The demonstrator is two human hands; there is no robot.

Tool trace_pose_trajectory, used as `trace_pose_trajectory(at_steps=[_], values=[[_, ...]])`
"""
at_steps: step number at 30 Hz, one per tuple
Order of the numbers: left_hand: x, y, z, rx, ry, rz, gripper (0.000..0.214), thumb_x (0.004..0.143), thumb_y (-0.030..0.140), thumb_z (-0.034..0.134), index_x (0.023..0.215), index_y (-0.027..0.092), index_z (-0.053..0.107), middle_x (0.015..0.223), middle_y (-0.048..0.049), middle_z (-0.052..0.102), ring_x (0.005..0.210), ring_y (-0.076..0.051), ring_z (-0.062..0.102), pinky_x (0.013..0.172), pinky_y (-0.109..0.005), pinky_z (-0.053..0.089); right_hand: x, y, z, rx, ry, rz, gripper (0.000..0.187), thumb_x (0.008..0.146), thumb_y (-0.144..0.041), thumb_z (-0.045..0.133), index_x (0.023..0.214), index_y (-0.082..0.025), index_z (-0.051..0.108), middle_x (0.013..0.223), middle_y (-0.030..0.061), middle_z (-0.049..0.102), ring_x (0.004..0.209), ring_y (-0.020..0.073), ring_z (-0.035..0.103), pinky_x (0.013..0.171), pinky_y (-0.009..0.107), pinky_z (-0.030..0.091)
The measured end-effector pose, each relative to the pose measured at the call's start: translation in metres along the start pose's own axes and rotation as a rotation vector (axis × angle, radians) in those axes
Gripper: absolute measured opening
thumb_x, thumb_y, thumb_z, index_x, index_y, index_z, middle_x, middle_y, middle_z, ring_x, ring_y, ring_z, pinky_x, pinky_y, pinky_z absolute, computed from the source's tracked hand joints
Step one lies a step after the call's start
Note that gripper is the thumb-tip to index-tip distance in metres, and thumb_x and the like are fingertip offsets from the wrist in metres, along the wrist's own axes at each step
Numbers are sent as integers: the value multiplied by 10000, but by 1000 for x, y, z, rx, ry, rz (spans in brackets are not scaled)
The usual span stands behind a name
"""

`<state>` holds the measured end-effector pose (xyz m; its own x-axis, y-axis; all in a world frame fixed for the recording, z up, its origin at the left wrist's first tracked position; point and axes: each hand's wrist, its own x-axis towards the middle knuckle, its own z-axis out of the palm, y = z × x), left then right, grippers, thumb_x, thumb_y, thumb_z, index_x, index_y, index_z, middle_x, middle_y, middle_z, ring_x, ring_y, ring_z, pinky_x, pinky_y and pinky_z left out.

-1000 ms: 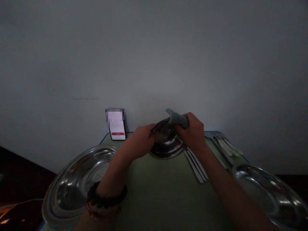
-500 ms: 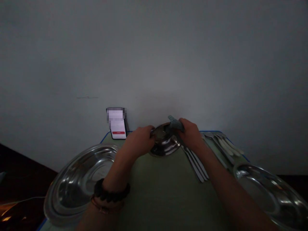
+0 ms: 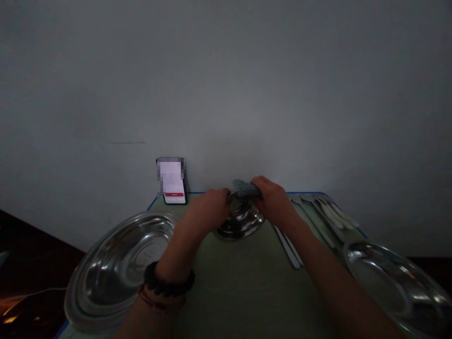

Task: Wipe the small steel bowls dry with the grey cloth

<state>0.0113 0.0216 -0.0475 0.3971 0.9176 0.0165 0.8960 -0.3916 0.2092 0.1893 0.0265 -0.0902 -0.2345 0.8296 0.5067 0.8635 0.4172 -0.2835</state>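
Metal bowl point(image 3: 243, 227) between left hand point(image 3: 210, 207), fingers around its rim, and right hand point(image 3: 273, 198), fingers around gray cloth point(image 3: 245, 189)

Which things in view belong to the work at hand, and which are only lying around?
In the work:
- metal bowl, in left hand
- greenish cloth, in right hand

Apparently not:
- phone
- left basin
- right basin
- cutlery
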Motion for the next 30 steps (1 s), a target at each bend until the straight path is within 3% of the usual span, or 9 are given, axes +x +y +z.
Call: trace_pose_trajectory(at_steps=[5,10,14,16,18,22,25,30], values=[[-2,-3,-11,-47,-13,91,331,886,304,361,989,172,646,971,-106,705,895,-213,653,785,-307,465,1,1,-2,78,125,-17,51,795,-165,494,827,-204,490,808,40,590,723,179,534,630,274,354],[-8,-7,-25,-217,92,212,313,892,307,356,966,160,622,929,-86,692,848,-215,634,761,-328,470,3,2,-15,164,338,41,107,800,-288,553,774,-212,482,740,30,590,687,178,547,632,290,388],[-9,-7,-31,-434,288,145,283,887,356,410,940,162,609,923,-63,688,832,-197,626,737,-306,481,4,-1,-15,330,492,227,210,830,-421,520,843,-211,530,772,40,629,710,192,577,633,309,422],[-7,-5,-30,-551,429,127,303,883,375,435,1021,157,595,979,-64,683,871,-194,622,761,-303,484,5,-3,-9,420,534,277,259,861,-437,460,926,-201,547,878,74,655,802,211,601,672,324,440],[-5,-2,-26,-621,488,153,348,886,377,440,1123,151,557,1063,-73,665,936,-192,611,813,-306,477,5,-2,-4,452,546,315,299,864,-448,445,974,-190,549,944,104,657,868,231,606,693,337,448],[-6,0,-22,-590,323,150,404,883,429,427,1165,159,533,1086,-85,655,967,-206,610,831,-328,473,5,7,-4,366,467,334,306,804,-432,534,971,-176,543,891,111,652,820,251,597,653,341,435],[-12,-2,-26,-462,197,85,411,861,490,423,1087,182,576,975,-81,681,885,-229,631,759,-346,483,4,10,-12,270,372,269,226,785,-385,556,900,-193,524,757,61,629,702,225,579,597,313,401],[-22,-6,-34,-354,84,125,415,831,486,448,1122,213,560,974,-78,688,839,-225,639,717,-331,482,2,1,-23,150,278,112,124,791,-308,527,844,-216,464,692,31,596,620,195,561,549,281,351]])
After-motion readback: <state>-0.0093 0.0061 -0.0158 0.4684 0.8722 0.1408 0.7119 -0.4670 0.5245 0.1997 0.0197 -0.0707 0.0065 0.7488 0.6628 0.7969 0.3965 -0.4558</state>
